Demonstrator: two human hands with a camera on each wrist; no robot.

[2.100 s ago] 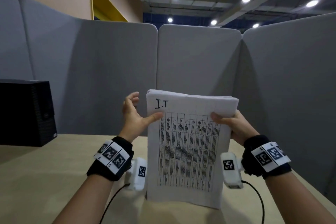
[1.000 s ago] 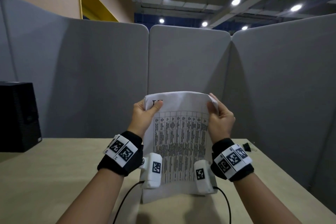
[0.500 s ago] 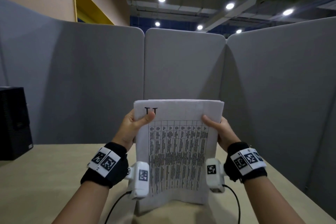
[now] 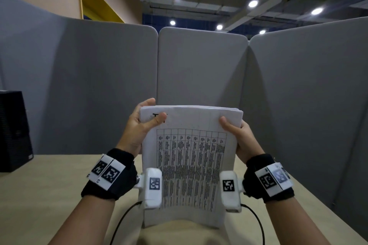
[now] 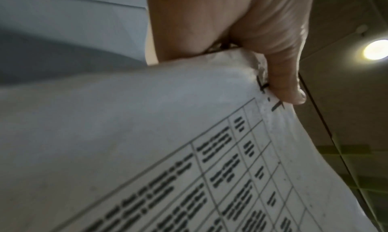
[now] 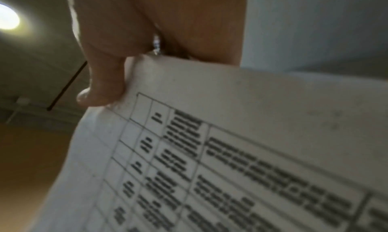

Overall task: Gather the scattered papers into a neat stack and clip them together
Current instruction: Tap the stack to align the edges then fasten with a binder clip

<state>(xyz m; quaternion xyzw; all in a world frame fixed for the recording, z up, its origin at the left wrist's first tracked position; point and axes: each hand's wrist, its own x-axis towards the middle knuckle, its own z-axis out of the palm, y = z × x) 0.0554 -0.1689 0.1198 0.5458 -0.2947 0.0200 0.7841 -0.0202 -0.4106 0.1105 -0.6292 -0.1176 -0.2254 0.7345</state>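
Note:
A stack of white papers (image 4: 189, 165) with a printed table on the front stands upright on its bottom edge on the beige table (image 4: 39, 195). My left hand (image 4: 141, 125) grips its upper left edge, thumb on the front sheet and fingers behind. My right hand (image 4: 237, 135) grips the upper right edge the same way. In the left wrist view the thumb (image 5: 281, 79) presses the papers (image 5: 147, 136) near a handwritten mark. In the right wrist view the thumb (image 6: 102, 86) lies on the papers (image 6: 252, 119). No clip is in view.
Grey partition panels (image 4: 199, 69) enclose the table at the back and on both sides. A black box (image 4: 14, 131) stands at the far left of the table. Cables run from the wrist cameras over the table's near part.
The stack was bent forward at the top a second ago and stands straight again. Both hands have shifted up along its side edges, and the view has tilted a little.

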